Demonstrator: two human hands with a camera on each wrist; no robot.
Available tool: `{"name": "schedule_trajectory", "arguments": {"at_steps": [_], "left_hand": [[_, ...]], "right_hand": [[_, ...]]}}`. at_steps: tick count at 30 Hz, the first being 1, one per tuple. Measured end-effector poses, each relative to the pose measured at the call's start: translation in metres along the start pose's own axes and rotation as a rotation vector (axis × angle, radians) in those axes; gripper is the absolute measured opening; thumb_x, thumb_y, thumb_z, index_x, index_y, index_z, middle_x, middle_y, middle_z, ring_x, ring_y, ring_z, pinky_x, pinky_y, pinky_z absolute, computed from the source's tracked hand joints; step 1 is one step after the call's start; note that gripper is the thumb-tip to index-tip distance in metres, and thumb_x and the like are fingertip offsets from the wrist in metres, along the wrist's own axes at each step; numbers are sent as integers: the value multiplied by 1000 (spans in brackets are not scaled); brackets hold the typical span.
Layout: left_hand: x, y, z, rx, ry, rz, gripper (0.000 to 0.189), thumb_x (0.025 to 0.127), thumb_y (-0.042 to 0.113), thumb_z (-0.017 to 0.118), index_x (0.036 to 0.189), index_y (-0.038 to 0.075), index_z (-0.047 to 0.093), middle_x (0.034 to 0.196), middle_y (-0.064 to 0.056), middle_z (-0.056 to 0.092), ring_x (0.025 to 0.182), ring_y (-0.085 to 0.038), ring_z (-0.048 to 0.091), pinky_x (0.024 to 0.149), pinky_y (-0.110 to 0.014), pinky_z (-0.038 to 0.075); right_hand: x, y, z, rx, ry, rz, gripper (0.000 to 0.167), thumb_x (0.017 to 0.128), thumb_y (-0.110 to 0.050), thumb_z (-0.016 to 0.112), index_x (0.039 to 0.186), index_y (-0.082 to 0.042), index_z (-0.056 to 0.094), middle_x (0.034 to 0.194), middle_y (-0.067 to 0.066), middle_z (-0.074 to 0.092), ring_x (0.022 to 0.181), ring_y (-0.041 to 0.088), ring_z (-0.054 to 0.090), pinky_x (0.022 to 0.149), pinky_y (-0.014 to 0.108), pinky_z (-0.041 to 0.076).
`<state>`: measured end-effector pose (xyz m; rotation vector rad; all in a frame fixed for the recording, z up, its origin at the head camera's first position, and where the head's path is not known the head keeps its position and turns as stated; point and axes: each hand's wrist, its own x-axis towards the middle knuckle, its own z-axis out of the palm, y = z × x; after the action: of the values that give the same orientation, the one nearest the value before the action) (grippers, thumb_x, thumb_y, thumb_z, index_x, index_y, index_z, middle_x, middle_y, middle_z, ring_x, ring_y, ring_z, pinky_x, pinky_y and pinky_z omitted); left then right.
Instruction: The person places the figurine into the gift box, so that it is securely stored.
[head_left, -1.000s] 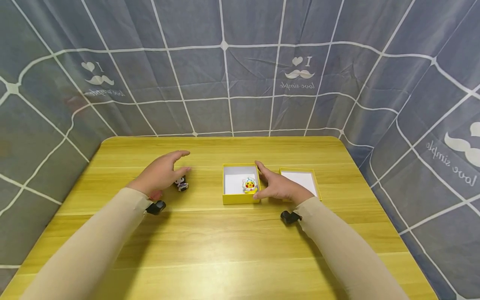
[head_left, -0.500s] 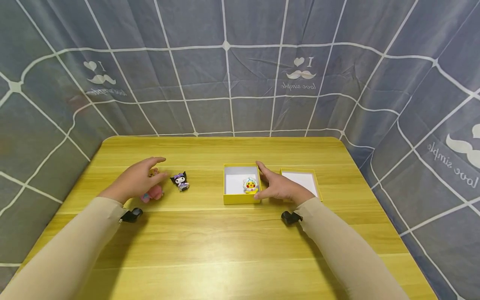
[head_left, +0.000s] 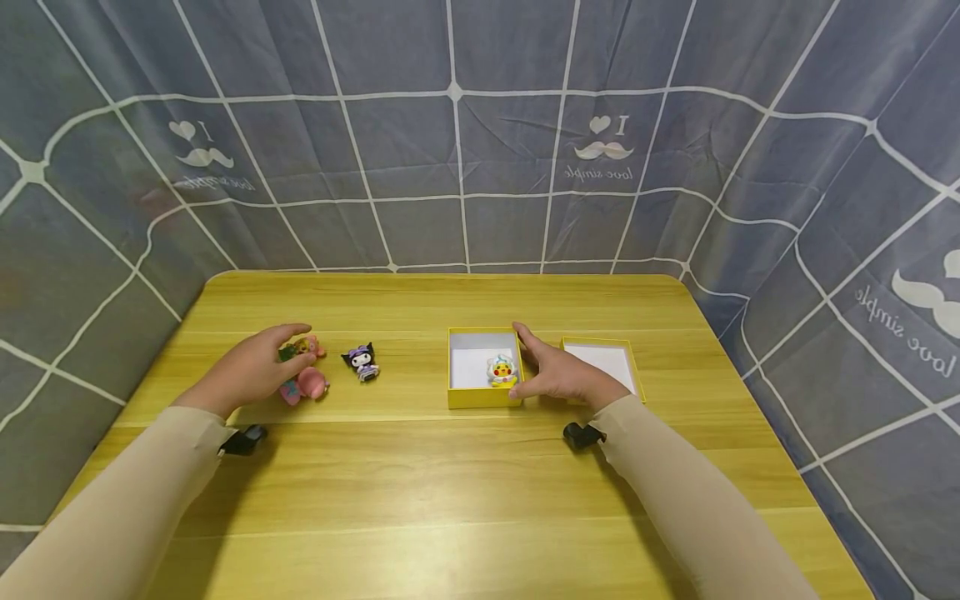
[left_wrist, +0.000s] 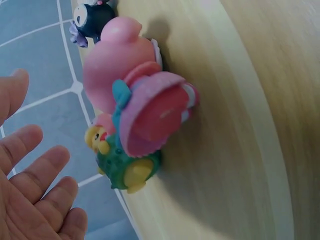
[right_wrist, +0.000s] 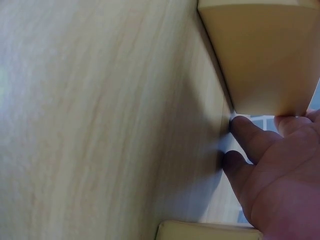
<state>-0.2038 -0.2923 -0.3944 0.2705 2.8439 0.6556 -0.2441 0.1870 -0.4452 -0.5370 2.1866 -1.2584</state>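
Note:
My left hand (head_left: 247, 371) hovers with spread fingers over two figurines at the left of the table. One is pink with a wide skirt (left_wrist: 155, 110), lying tipped over; the other wears a green and yellow outfit (left_wrist: 130, 167), partly hidden behind it. No contact with either figurine shows in the left wrist view. A dark-eared figurine with a white face (head_left: 362, 363) lies to their right. My right hand (head_left: 558, 372) holds the right side of a yellow box (head_left: 480, 399), thumb at the near corner and forefinger at the far one. Inside the box sits a yellow-faced figurine in a white hood (head_left: 502, 372).
The shallow yellow lid (head_left: 600, 358), white inside, lies just right of the box, partly under my right forearm. Blue-grey curtains (head_left: 405, 150) hang beyond the wooden table (head_left: 420, 492) and along its sides.
My left hand has moved left, from above the dark-eared figurine to the pink and green ones, uncovering the dark-eared one. My right hand stays at the box.

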Motion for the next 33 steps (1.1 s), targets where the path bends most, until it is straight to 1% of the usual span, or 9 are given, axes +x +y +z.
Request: {"name": "schedule_trajectory", "arguments": {"at_steps": [4, 8, 16, 19, 22, 29, 33], "left_hand": [[-2, -3, 1, 15, -1, -16, 73, 107, 44, 61, 159, -2, 39, 159, -36, 40, 145, -60, 36, 116, -75, 31], [-3, -6, 2, 18, -3, -27, 73, 107, 45, 60, 159, -2, 39, 159, -35, 40, 146, -60, 36, 116, -75, 32], [-8, -12, 3, 20, 6, -17, 70, 107, 42, 61, 158, -2, 41, 157, -36, 42, 144, -60, 39, 113, -75, 35], [-9, -12, 3, 18, 9, -12, 72, 106, 46, 60, 158, -2, 42, 157, -36, 43, 143, -60, 40, 112, -75, 36], [-12, -11, 3, 15, 12, 1, 76, 106, 51, 59, 158, -2, 42, 158, -36, 43, 143, -60, 40, 112, -75, 36], [-17, -9, 6, 18, 14, 19, 76, 105, 49, 62, 157, -3, 43, 158, -34, 43, 144, -60, 39, 114, -75, 34], [-19, -11, 8, 21, 17, 22, 77, 105, 50, 61, 156, -5, 44, 157, -36, 43, 143, -61, 39, 113, -75, 34]], "right_hand": [[0, 0, 0, 10, -6, 6, 133, 85, -23, 91, 170, -24, -11, 178, 8, 2, 165, 29, 11, 133, 48, 17], [-1, -1, 1, 7, -6, 11, 132, 86, -24, 90, 170, -25, -12, 178, 9, 4, 165, 31, 11, 133, 49, 18], [-2, -2, 1, -13, 1, 14, 134, 84, -29, 92, 170, -26, -10, 178, 9, 6, 164, 31, 13, 133, 50, 19], [-2, -2, 0, -11, 0, 14, 134, 84, -30, 92, 170, -27, -10, 178, 8, 5, 165, 31, 12, 133, 51, 18], [-2, -2, 0, -7, 1, 16, 133, 84, -30, 92, 170, -27, -10, 178, 7, 5, 165, 31, 12, 133, 51, 19], [-2, -2, 0, 3, 5, 15, 133, 84, -26, 92, 170, -25, -10, 178, 9, 7, 164, 31, 13, 133, 50, 19], [-2, -2, 1, 6, 7, 14, 133, 84, -26, 92, 170, -25, -10, 178, 9, 7, 164, 31, 13, 133, 51, 19]]}}
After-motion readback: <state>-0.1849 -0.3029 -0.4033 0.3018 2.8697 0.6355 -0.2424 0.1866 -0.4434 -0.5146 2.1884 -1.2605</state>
